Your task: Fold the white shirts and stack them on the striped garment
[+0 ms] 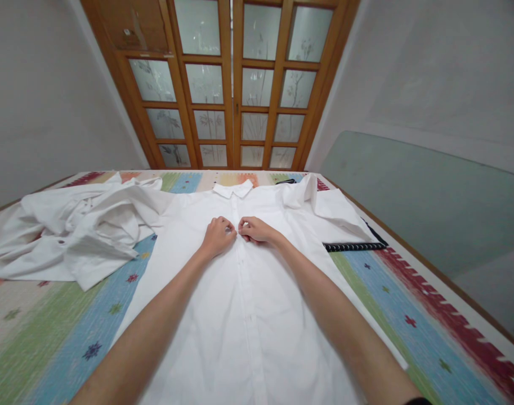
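A white shirt (206,326) lies spread out, front up, its collar (233,189) at the far end. Down its middle runs the button placket (245,292). On the upper placket, my left hand (220,235) is closed, thumb and index finger pinching at the cloth edge. Just to its right, my right hand (255,230) has its fingers curled in a pinch at the same spot. The fingertips of both almost meet, and whatever small part sits between them is too small to make out.
Crumpled white cloth (75,230) is heaped at the left. Under the shirt's sleeve at the right lies a dark item with a striped edge (353,246). A striped, colourful cloth (155,281) covers the table. A pale glass panel (409,191) leans at the right wall; wooden glazed doors (232,112) stand behind.
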Demonstrator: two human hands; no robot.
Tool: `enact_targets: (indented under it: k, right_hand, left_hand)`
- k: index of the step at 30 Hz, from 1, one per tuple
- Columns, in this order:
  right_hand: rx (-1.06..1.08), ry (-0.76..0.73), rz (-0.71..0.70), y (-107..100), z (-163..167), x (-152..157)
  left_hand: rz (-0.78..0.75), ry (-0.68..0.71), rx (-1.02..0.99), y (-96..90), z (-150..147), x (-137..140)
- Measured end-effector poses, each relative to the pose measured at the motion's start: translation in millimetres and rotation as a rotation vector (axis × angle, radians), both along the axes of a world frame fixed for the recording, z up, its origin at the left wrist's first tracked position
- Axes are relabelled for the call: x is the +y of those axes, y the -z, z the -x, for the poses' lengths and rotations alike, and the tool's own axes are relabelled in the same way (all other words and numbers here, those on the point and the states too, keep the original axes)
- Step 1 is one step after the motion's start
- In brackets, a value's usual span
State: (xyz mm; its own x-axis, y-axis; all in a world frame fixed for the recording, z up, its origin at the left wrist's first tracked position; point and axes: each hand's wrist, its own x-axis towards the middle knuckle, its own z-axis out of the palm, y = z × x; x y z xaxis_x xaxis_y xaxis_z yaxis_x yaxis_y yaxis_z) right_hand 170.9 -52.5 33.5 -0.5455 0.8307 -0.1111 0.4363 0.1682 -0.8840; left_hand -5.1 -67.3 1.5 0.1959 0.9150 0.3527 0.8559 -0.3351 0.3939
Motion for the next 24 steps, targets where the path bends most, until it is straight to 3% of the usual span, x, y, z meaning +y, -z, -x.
enact_targets:
  k: [9,15,24]
  right_hand:
    - [0.040,-0.034,0.007,4,-1,4]
    - [0.066,-0.009,0.003,9,-1,4]
    - [0.033,0.080,0.020,8,2,2]
  left_hand:
    - [-0.055,0.012,-0.063,3.8,3,2]
    - [-0.045,0.150,-0.185,4.0,8,4]
    - [-0.016,0.068,-0.147,7.1,7,5]
